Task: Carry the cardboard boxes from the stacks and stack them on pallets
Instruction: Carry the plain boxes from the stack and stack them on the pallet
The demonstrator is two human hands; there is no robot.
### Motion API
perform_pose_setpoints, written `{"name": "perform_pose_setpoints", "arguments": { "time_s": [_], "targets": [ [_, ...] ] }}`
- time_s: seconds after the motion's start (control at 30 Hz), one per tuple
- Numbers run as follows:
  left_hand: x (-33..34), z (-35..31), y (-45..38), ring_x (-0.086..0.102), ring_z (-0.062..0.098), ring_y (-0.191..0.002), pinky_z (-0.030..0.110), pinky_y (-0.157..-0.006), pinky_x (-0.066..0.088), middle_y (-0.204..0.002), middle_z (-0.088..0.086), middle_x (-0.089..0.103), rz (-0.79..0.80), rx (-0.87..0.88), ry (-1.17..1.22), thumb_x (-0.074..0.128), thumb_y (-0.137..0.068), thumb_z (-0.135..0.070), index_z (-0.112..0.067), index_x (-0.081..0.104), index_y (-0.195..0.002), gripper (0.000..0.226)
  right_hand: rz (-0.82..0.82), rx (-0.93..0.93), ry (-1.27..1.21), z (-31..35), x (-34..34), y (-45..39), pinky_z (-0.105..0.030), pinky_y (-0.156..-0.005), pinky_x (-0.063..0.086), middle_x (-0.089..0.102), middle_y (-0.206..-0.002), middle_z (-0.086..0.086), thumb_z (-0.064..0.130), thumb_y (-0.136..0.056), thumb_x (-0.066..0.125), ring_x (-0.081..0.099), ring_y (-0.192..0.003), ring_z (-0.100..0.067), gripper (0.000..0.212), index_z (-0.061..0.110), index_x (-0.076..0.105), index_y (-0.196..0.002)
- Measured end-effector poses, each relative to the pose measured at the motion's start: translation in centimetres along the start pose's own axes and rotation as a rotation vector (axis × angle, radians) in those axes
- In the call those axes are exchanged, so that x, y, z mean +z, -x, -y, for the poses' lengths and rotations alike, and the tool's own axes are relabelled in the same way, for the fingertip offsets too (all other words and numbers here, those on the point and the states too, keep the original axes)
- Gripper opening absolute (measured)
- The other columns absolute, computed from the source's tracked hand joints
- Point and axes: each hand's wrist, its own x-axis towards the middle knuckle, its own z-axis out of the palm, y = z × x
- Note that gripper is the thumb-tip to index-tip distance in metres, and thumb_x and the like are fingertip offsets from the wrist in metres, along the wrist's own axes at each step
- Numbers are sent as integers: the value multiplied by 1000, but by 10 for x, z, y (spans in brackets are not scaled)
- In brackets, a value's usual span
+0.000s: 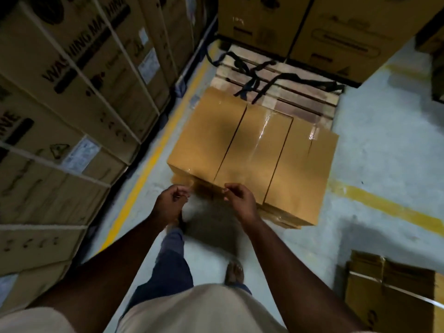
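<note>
Three plain brown taped cardboard boxes [254,150] lie side by side on the near end of a wooden pallet [283,92], with more boxes under them. My left hand [171,204] and my right hand [239,200] hover just in front of the boxes' near edge, fingers loosely curled, holding nothing and touching no box. Black straps [262,78] lie across the pallet's bare far slats.
Tall printed washing-machine cartons [72,104] wall off the left side. Large cartons [312,27] stand beyond the pallet. A strapped carton [394,289] sits on the floor at the lower right. Yellow floor lines [144,179] run along the left and right.
</note>
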Motion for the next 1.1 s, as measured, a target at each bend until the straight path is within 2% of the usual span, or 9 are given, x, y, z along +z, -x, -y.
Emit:
{"name": "perform_pose_setpoints", "arguments": {
  "time_s": [0.1, 0.17, 0.33, 0.43, 0.53, 0.63, 0.77, 1.0, 1.1],
  "targets": [
    [-22, 2, -83, 68, 29, -98, 41, -89, 54, -94, 4, 74, 24, -32, -116, 64, -95, 6, -14, 66, -105, 22, -47, 56, 8, 13, 28, -60, -48, -107, 53, 72, -123, -2, 19, -101, 66, 67, -115, -19, 25, 17, 70, -126],
    [-37, 10, -142, 67, 27, -102, 32, -83, 50, -106, 8, 72, 52, -39, -227, 68, -95, -3, -14, 68, -112, 20, -81, 111, -7, 15, 51, -103, -49, -106, 53, 71, -124, 2, 21, -101, 65, 67, -115, -16, 28, 19, 69, -129],
    [-58, 53, -268, 62, 28, -117, 34, -92, 48, -133, 12, 63, 159, -121, -421, 72, -97, -18, -7, 60, -134, 40, -104, 256, -76, 8, 104, -200, -44, -108, 52, 64, -140, -1, 24, -102, 64, 62, -126, -20, 43, 18, 58, -144],
    [-55, 87, -333, 38, 38, -146, 48, -116, 38, -162, 17, 33, 171, -125, -553, 71, -97, -33, -11, 35, -158, 75, -113, 316, -96, -7, 126, -253, -41, -107, 51, 48, -157, 1, 25, -101, 66, 54, -135, -21, 60, 20, 43, -156],
    [-41, 115, -385, 15, 43, -155, 57, -123, 23, -172, 16, 3, 190, -265, -606, 60, -99, -51, -21, -2, -166, 96, -171, 329, -25, -32, 140, -300, -26, -91, 50, 51, -147, 1, 26, -101, 66, 53, -125, -14, 68, 20, 33, -161],
    [-35, 141, -408, 31, 45, -149, 55, -114, 38, -170, 18, 14, 230, -328, -467, 50, -105, -46, -23, -13, -163, 89, -236, 342, 35, -59, 147, -330, -34, -111, 44, 47, -153, -4, 23, -99, 69, 49, -140, -21, 73, 17, 32, -161],
    [-44, 161, -411, 64, 49, -104, 43, -77, 48, -138, 29, 58, 112, -291, -659, 42, -111, -29, -20, 7, -165, 66, -228, 310, 206, -84, 159, -339, -35, -115, 35, 38, -161, -6, 26, -95, 72, 39, -147, -28, 81, 13, 28, -161],
    [-57, 173, -417, 51, 46, -134, 49, -108, 42, -154, 22, 48, -8, -272, -575, 40, -111, -27, -16, 22, -164, 56, -237, 266, 402, -92, 169, -336, -41, -123, 18, 18, -172, -4, 33, -90, 78, 19, -155, -31, 104, 14, 10, -166],
    [-76, 178, -427, 51, 46, -133, 52, -107, 43, -152, 23, 48, -68, -296, -506, 40, -112, -26, -12, 26, -162, 55, -164, 371, 140, -89, 173, -332, -30, -114, 36, 39, -159, 4, 31, -91, 79, 41, -144, -20, 104, 19, 9, -166]
  ]
}}
